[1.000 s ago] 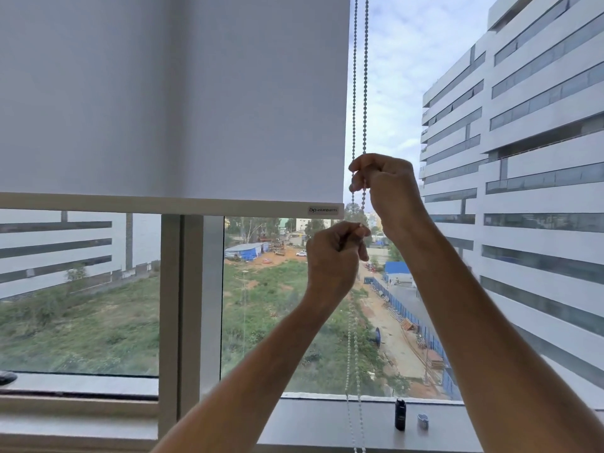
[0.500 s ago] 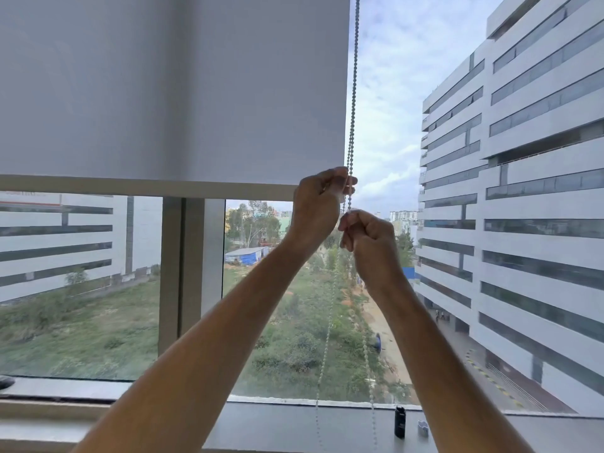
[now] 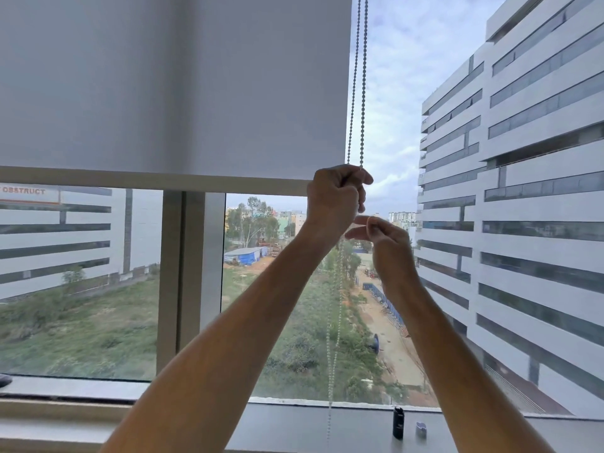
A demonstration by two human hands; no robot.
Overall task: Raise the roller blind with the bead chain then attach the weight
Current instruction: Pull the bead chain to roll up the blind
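- Left hand is up high, fist closed round the chain, just under the blind's bottom bar, at its right end.
- Right hand sits just below & right of the left; thumb & forefinger pinched together, other fingers loose. Looks like it pinches the chain, but blur there, can't tell for sure.
- Chain: two strands run up from the left fist, out the top edge, just right of the blind. Below the hands the strands hang slack down to the sill.
- Blind covers approx. the top part of the window; glass below the bar is bare.
- Sill, right part: small black cylinder stands upright, a small grey piece just beside it to the right. Both well apart from the hands, right of the hanging chain.
- Sill, far left edge: dark object, mostly cut off.
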